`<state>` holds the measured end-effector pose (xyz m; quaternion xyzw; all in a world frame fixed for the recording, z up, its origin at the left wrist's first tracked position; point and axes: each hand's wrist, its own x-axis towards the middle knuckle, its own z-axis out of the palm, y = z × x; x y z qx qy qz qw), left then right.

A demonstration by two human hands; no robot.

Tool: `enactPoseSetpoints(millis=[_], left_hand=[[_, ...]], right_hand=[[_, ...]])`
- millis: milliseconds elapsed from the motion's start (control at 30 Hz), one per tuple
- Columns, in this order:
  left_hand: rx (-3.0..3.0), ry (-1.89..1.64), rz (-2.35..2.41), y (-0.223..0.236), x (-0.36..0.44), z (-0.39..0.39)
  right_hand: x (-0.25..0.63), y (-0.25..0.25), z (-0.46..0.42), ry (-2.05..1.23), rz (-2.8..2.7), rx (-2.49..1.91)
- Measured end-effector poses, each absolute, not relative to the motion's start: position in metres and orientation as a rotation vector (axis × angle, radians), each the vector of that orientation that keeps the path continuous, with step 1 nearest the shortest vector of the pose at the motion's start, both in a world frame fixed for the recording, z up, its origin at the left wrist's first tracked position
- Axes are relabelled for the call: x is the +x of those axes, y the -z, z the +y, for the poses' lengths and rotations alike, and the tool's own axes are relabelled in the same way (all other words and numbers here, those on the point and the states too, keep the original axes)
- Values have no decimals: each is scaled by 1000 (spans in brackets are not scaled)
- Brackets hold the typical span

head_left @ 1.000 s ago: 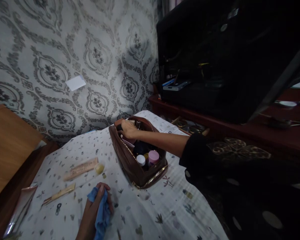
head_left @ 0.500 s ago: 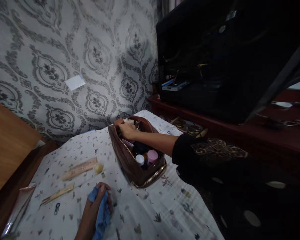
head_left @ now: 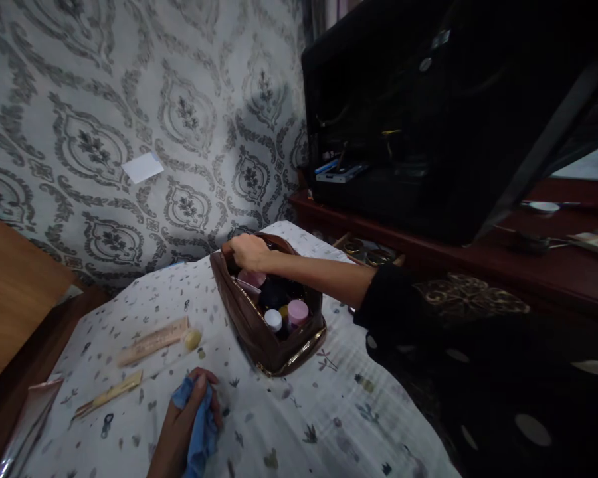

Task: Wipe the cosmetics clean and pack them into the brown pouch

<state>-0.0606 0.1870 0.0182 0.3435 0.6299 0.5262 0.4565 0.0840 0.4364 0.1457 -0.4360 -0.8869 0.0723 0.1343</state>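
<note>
A crumpled blue cloth [head_left: 202, 425] is gripped in my left hand [head_left: 189, 411], low over the bed sheet [head_left: 279, 438]. Reaching across from the right, my right hand [head_left: 252, 253] is at the far end of a brown zip-up cosmetic bag [head_left: 244, 325]. Its fingers curl down inside the open bag, and whatever they grip is hidden. In the bag's near end stand a white-lidded jar [head_left: 273, 320] and a pink-lidded jar [head_left: 298, 312]. Left of the bag lie a beige tube with a round yellowish cap [head_left: 193, 340] and a slim yellowish tube [head_left: 114, 392].
A pinkish clear pouch [head_left: 30, 425] lies at the sheet's left edge, beside a wooden board [head_left: 20, 292]. On the right, a large black screen [head_left: 403, 133] stands on a dark red table [head_left: 428, 245], over an open drawer [head_left: 371, 252]. Patterned wallpaper [head_left: 189, 119] lies behind.
My right hand has risen slightly at the bag's far end, and a pink item inside shows more. My left hand still holds the cloth. The view has shifted a little.
</note>
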Motion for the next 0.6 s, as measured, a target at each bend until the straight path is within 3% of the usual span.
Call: enactPoseSetpoints(millis=[600], left_hand=[[841, -1318, 1549, -20, -58, 185]], right_hand=[[101, -150, 448, 265, -2759, -939]])
